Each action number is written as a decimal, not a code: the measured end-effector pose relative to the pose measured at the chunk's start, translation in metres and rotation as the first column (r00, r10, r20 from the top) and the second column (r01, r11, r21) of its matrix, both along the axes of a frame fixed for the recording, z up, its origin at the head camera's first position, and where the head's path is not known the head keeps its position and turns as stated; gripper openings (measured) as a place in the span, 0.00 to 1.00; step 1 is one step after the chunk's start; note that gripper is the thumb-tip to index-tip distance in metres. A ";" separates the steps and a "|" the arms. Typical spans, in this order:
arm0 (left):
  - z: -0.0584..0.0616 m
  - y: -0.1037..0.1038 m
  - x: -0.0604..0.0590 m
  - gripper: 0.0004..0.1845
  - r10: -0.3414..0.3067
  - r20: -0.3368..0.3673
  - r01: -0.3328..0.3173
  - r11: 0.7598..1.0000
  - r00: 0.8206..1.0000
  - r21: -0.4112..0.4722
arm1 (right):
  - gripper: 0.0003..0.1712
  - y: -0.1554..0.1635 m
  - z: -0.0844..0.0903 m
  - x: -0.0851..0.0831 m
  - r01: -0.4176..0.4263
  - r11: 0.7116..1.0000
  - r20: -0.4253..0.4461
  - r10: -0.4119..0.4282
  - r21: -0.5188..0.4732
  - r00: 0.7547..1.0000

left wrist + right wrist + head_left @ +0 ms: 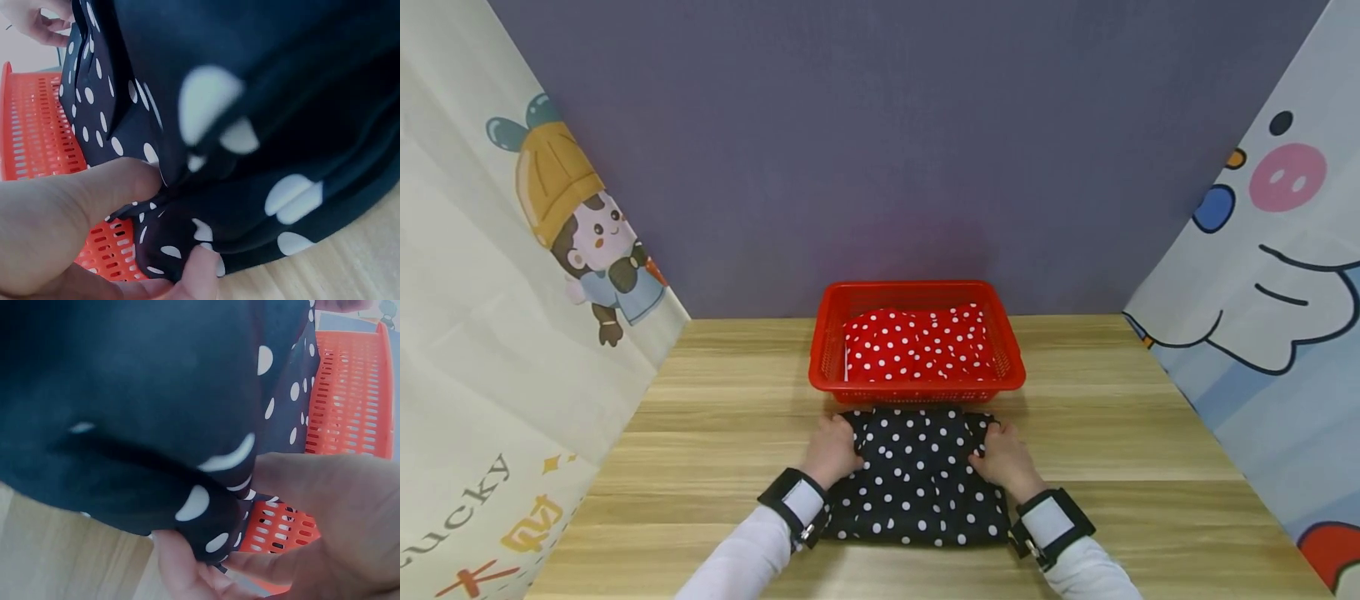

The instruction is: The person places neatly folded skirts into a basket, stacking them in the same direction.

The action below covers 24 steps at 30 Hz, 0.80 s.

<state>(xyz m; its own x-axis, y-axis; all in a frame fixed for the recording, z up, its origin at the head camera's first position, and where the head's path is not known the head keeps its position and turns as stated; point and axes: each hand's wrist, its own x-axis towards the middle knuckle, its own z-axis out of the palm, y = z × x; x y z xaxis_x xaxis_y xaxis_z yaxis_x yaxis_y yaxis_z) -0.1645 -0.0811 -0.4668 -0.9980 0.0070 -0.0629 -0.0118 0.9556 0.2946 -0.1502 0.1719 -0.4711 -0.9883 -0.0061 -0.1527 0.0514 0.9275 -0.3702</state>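
Note:
A folded black cloth with white polka dots (917, 479) lies on the wooden table (700, 450), just in front of a red plastic basket (917, 385). My left hand (833, 450) pinches the cloth's left edge (169, 250) between thumb and fingers. My right hand (1006, 457) pinches the right edge (215, 531) the same way. Both hands hold the far corners of the cloth, close to the basket's front wall (37, 131) (350, 394). Inside the basket lies a folded red cloth with white dots (917, 343).
A grey-purple wall stands behind the basket. Printed cartoon curtains (512, 275) (1270, 275) close in the left and right sides of the table. Bare wood stretches to either side of the black cloth.

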 end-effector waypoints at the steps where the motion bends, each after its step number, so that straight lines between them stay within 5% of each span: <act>1: 0.000 0.001 0.000 0.36 -0.004 -0.004 0.004 1.000 1.000 0.007 | 0.36 0.000 0.000 0.000 -0.001 1.000 -0.004 0.001 0.000 1.000; 12: -0.005 0.003 0.001 0.25 -0.052 0.023 0.051 0.997 0.998 0.056 | 0.32 -0.005 -0.004 0.002 -0.003 1.000 -0.013 0.003 -0.029 1.000; 24: -0.007 -0.002 0.000 0.14 -0.102 0.040 0.096 0.988 0.994 0.118 | 0.35 -0.003 -0.010 -0.002 -0.004 0.995 0.102 0.014 -0.097 0.995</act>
<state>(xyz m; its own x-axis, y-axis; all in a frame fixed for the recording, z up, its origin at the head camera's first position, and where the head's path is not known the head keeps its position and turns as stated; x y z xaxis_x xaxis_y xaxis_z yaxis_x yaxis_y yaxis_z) -0.1641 -0.0831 -0.4738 -0.9881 0.1156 -0.1011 0.0653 0.9123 0.4043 -0.1521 0.1693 -0.4807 -0.9672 -0.0348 -0.2514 0.0852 0.8885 -0.4509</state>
